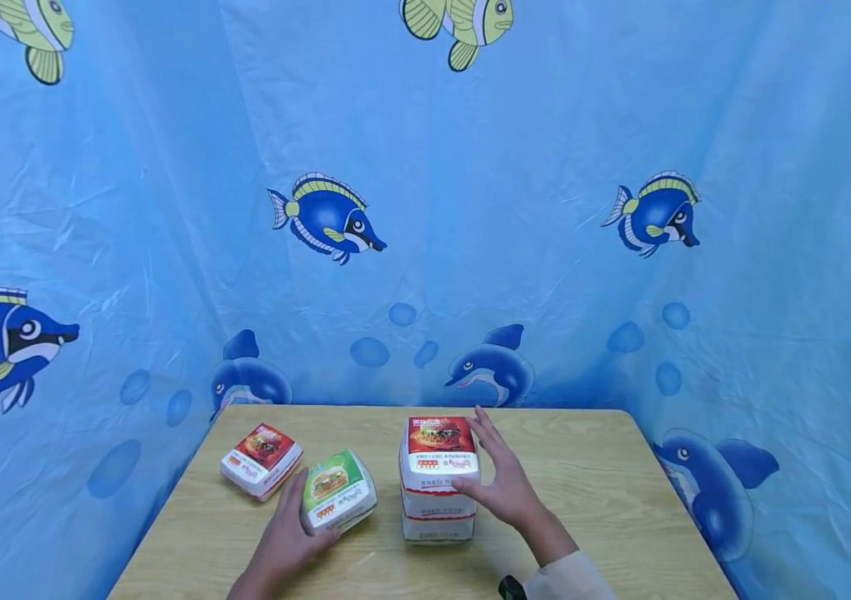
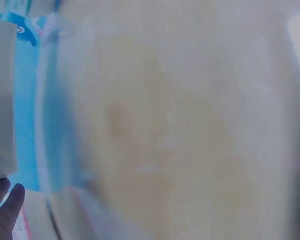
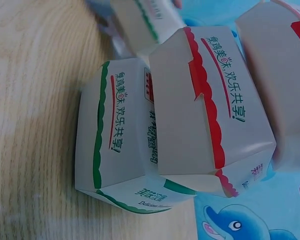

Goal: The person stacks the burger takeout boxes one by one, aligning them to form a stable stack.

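In the head view my left hand (image 1: 286,533) holds a green-topped burger box (image 1: 337,492) by its left side and near edge, the box turned at an angle. Two of that hand's fingers (image 2: 12,202) show at the lower left of the left wrist view, under a box's pale side. My right hand (image 1: 503,483) grips the red-topped burger box (image 1: 440,454) on a stack, thumb at its front and fingers along its right side. Beneath it are a red-trimmed burger box (image 3: 215,105) and, lowest, a green-trimmed burger box (image 3: 115,130).
Another red-topped burger box (image 1: 262,461) sits at the back left of the wooden table (image 1: 568,475), left of the green-topped one. Blue sheeting (image 1: 515,275) printed with fish and dolphins surrounds the table's back and sides.
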A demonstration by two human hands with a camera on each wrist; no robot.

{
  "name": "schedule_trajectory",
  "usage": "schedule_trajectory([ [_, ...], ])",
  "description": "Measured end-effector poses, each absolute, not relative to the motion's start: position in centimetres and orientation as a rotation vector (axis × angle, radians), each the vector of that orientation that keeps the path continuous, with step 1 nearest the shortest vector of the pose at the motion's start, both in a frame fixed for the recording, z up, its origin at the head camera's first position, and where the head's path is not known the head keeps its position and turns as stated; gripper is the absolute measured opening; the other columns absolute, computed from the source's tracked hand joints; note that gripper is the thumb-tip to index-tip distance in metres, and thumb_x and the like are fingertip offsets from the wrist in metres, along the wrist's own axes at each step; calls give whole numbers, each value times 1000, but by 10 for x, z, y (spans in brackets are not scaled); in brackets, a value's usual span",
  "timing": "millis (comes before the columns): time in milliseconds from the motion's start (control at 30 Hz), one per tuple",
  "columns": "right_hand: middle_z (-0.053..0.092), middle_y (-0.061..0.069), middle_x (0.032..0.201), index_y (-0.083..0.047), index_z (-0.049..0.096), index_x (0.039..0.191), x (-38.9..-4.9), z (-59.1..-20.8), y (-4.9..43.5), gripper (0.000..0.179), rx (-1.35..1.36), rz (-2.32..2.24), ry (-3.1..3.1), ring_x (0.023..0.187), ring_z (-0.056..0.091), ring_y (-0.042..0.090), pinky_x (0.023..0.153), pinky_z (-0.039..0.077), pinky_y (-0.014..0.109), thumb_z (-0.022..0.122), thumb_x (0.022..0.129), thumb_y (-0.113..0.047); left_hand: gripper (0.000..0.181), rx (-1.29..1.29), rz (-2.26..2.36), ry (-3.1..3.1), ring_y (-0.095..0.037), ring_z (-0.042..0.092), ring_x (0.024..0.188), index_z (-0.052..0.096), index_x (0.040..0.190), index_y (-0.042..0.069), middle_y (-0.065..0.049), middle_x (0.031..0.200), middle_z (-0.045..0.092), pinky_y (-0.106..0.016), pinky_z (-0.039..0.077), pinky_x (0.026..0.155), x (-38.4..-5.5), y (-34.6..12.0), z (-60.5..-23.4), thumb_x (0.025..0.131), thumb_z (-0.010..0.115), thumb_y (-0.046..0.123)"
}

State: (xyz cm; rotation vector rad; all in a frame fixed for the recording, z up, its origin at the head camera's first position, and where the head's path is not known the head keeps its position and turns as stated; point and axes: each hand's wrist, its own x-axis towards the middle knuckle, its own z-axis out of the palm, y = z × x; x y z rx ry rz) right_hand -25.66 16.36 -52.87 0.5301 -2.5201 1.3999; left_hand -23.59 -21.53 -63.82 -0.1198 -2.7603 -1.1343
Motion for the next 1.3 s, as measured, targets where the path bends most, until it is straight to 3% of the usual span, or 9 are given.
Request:
schedule_trajectory([
  [267, 13, -12, 161, -35, 33, 152, -258, -528, 161, 90, 532, 1390, -2541, 146, 17, 29, 98, 29, 73, 76, 77, -56, 126, -195, -1045, -2657, -47, 25, 138, 13, 155, 4, -26, 155, 21, -64, 29, 104, -248, -218, -602, 66, 82, 60],
  [667, 13, -13, 161, -34, 31, 153, -256, -530, 160, 92, 497, 1393, -2562, 146, 14, 26, 99, 30, 71, 75, 76, -59, 126, -232, -1012, -2623, -41, 23, 140, 2, 158, 20, -15, 159, 14, -67, 34, 100, -249, -203, -518, 68, 79, 62],
  [833, 14, -10, 161, -41, 25, 153, -254, -530, 160, 94, 487, 1373, -2579, 146, 14, 25, 101, 27, 71, 74, 76, -60, 125, -299, -979, -2627, -42, 27, 139, 4, 158, 17, -15, 160, 14, -67, 36, 97, -250, -188, -492, 68, 79, 62],
  [1033, 21, -8, 160, -31, 26, 155, -251, -529, 160, 97, 467, 1330, -2580, 145, 19, 29, 101, 27, 71, 74, 76, -61, 125, -396, -991, -2662, -40, 35, 135, 2, 158, 22, -12, 160, 17, -64, 41, 96, -258, -162, -476, 68, 76, 67],
  [1300, 21, -9, 159, -33, 35, 152, -250, -530, 161, 87, 537, 1283, -2618, 146, 14, 23, 104, 23, 70, 70, 78, -63, 128, -489, -1123, -2615, -36, 39, 133, 2, 158, 25, -8, 157, 25, -63, 41, 96, -270, -133, -473, 64, 79, 66],
])
